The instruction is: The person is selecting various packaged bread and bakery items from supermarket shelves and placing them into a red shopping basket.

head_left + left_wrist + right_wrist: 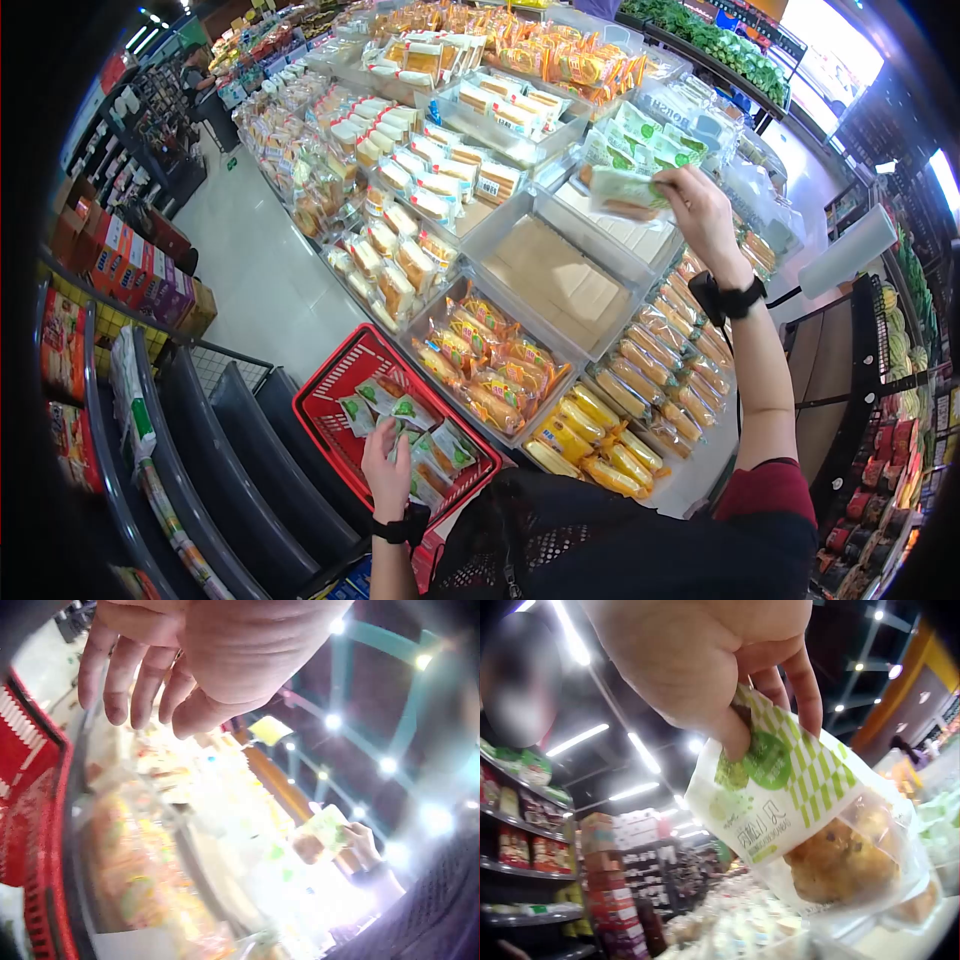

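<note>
My right hand (705,220) pinches the top of a green-and-white bread packet (802,802) between thumb and fingers. Through its clear lower part a browned bun shows in the right wrist view. It hangs beside a pile of matching packets (650,135) in a bin of the display. Low on the left, my left hand (385,468) is over a red shopping basket (318,392), its fingers loosely extended and holding nothing in the left wrist view. Several similar green-and-white packets (452,446) lie inside the basket.
A clear bin with a bare cardboard bottom (550,262) sits mid-display. Around it are orange-wrapped breads (490,365), yellow packets (590,440) and long rolls (660,345). Dark shelving (260,450) stands left of the basket, and a white bag roll (850,245) at right.
</note>
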{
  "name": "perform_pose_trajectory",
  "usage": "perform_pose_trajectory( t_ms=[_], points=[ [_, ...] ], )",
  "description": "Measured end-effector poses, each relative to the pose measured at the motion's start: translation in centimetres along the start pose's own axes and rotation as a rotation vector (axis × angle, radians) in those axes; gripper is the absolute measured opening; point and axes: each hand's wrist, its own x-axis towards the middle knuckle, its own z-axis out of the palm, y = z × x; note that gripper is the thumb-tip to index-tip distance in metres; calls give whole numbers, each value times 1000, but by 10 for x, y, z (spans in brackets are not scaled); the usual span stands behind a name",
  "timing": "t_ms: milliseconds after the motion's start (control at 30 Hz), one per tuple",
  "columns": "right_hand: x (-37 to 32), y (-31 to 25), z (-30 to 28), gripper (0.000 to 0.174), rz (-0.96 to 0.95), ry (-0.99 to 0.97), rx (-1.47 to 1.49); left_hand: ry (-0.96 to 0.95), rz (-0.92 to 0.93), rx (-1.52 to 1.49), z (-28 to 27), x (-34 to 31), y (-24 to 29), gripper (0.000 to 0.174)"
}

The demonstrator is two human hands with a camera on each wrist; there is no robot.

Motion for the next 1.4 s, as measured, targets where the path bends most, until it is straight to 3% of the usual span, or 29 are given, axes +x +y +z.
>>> perform_pose_trajectory(
  t_ms=[67, 200, 233, 400, 467, 500, 567, 600, 633, 700, 733, 767, 800, 833, 900, 1033, 1100, 1133, 1233, 1300, 1400],
  points=[
    [-2, -41, -15, 9, -263, -76, 155, 64, 183, -8, 4, 8, 65, 47],
    [-21, -111, -10, 20, -523, -194, 388, 160, 532, 12, 7, 14, 170, 58],
    [-28, -127, -6, 21, -574, -213, 436, 179, 662, 35, 7, 14, 179, 59],
    [-53, -161, 28, 19, -803, -306, 745, -9, 559, 118, -3, -1, 144, 39],
    [-35, -142, 47, 19, -713, -454, 682, 22, 437, 101, -12, -16, 127, 24],
    [-18, -122, 60, 22, -464, -496, 704, 80, 387, 103, -16, -25, 119, 16],
    [6, -49, 122, 33, -187, -184, 329, 194, 289, 164, -30, -43, 95, 14],
    [23, 0, 144, 39, -233, -146, 117, 249, 231, 203, -38, -52, 82, 15],
    [28, 38, 166, 48, -90, -64, -42, 312, 165, 246, -46, -62, 71, 16],
    [26, 120, 190, 60, 159, -172, -259, 463, 78, 278, -59, -75, 40, 14],
    [20, 157, 207, 60, 170, -166, -301, 509, 10, 298, -67, -84, 38, 14],
    [18, 165, 205, 59, 365, -348, -302, 555, -44, 313, -76, -91, 20, 12],
    [15, 167, 196, 50, 433, -504, -308, 600, -76, 330, -80, -95, 12, 12],
    [4, 190, 210, 37, 448, -457, -292, 643, -113, 355, -86, -100, 8, 11],
    [-5, 161, 190, 28, 386, -416, -329, 663, -148, 382, -94, -112, -3, 11],
    [9, 147, 158, 31, 178, -347, -359, 661, -130, 473, -116, -124, -29, 12],
    [23, 109, 125, 33, 60, -236, -277, 667, -172, 439, -125, -128, -44, 11],
    [29, 59, 94, 32, 341, -352, -89, 678, -171, 442, -124, -125, -49, 12],
    [4, -28, 45, 32, 287, -227, 466, 708, -143, 427, -121, -112, -67, 16],
    [-25, -95, 18, 32, 418, -339, 396, 668, -187, 457, -119, -107, -82, 20],
    [-83, -171, 33, 26, 441, -515, 638, 567, -187, 480, -110, -87, -99, 22]
  ],
)
